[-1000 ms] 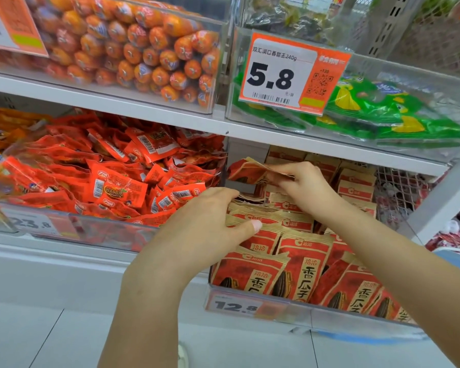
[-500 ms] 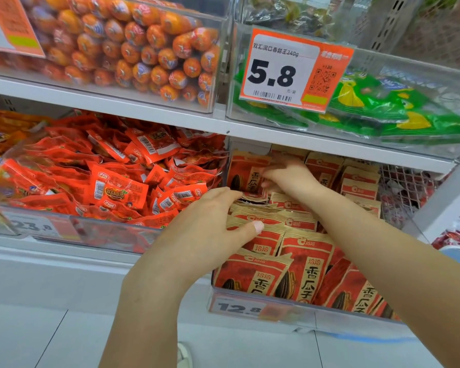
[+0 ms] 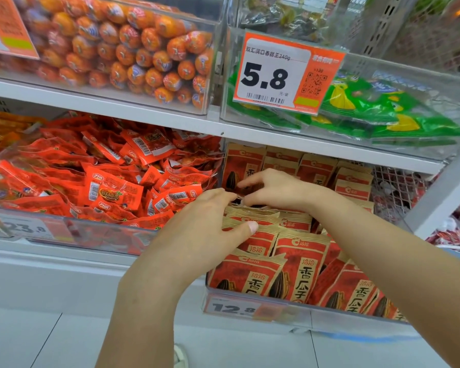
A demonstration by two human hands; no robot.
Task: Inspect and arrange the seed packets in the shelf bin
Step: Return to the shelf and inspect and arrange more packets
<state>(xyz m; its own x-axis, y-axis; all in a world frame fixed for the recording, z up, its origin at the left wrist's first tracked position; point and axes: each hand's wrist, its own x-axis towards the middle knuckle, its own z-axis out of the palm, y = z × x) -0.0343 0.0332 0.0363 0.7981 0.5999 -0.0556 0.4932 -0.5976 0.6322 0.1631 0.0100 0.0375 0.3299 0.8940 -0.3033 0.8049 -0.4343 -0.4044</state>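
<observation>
Head view shows the seed packets (image 3: 300,264) standing in rows inside the clear shelf bin (image 3: 329,313) on the lower shelf, front row upright against the bin wall, rear rows leaning under the shelf above. One packet (image 3: 241,170) at the back left corner stands tall against the bin's side. The right hand (image 3: 274,188) reaches deep into the bin, fingers curled and pinching what appears to be a packet edge in the middle rows; the exact packet is hidden beneath the fingers. The left hand (image 3: 207,229) lies over the left-hand rows, fingers fairly straight, thumb pressing a packet top, gripping nothing that I can make out. Risks noted: the rows are packed loosely and lean on one another, so pulling one packet out could tip its neighbours flat or out of line. Pressure from the left hand may crease the paper tops. The tall rear packet has little support and could fall forward. The neighbouring bin of red sachets (image 3: 112,187) is heaped near the dividing wall, and a nudge might spill some across.
</observation>
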